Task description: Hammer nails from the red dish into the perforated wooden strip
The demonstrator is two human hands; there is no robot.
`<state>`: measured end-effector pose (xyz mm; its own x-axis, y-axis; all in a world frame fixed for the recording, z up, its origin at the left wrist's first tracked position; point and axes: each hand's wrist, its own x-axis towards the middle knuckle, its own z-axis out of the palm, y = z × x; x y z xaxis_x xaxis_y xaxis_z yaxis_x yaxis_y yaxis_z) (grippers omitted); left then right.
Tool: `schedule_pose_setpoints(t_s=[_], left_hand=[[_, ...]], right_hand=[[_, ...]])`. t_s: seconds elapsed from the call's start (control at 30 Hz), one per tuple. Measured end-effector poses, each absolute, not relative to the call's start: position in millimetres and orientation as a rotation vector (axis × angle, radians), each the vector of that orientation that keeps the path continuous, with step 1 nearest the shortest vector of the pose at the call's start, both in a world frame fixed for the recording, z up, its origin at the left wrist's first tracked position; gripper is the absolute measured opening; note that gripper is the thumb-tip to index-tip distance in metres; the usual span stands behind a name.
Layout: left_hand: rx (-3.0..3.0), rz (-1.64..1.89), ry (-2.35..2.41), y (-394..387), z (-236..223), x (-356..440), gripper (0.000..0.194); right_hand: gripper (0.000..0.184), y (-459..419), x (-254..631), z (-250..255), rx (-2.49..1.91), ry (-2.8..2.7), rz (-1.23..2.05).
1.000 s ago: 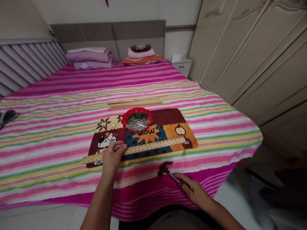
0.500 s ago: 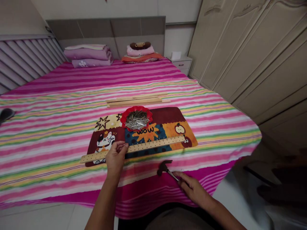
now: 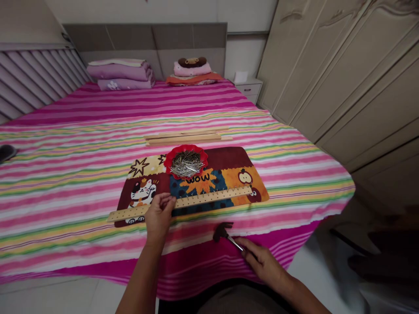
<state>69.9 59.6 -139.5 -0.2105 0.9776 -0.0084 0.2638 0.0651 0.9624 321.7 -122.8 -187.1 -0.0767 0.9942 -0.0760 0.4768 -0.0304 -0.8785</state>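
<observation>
My left hand (image 3: 159, 213) rests on a long wooden strip (image 3: 199, 199) with rows of small holes. Its thumb and fingertips are pinched together at the strip; whatever is between them is too small to make out. Several thin nails stand upright in the strip to the right of these fingers. My right hand (image 3: 262, 261) is closed around the handle of a claw hammer (image 3: 234, 242), whose dark head is over the bed's near edge, apart from the strip. Behind the strip, a red scalloped bowl (image 3: 169, 168) holds many loose nails (image 3: 186, 163), some silvery, some bronze-coloured.
Beneath the strip and bowl lies a patterned mat (image 3: 225, 158) on a striped bedspread (image 3: 81, 174). More wooden strips (image 3: 185, 138) lie beyond the bowl. A dark object (image 3: 7, 152) is at the left edge. Folded bedding (image 3: 121, 74) is piled by the headboard; wardrobes (image 3: 327, 78) stand at right.
The hammer and my right hand have shifted very slightly down and left, with the hammer head lower. My left hand keeps its place on the strip.
</observation>
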Motion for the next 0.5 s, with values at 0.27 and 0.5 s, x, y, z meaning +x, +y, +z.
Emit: schedule_pose_setpoints(t_s=[0.27,0.5], left_hand=[[1.434,1.052,1.727,55.5,-143.2,65.8,0.025],[1.563,1.025,1.764,51.3,-141.8,65.1,0.016]], right_hand=[[0.036,-105.0,290.2,-122.6,-1.451,-1.609,0.987],[0.040,-43.3,261.3,-84.2,-1.316,-1.760,0.715]])
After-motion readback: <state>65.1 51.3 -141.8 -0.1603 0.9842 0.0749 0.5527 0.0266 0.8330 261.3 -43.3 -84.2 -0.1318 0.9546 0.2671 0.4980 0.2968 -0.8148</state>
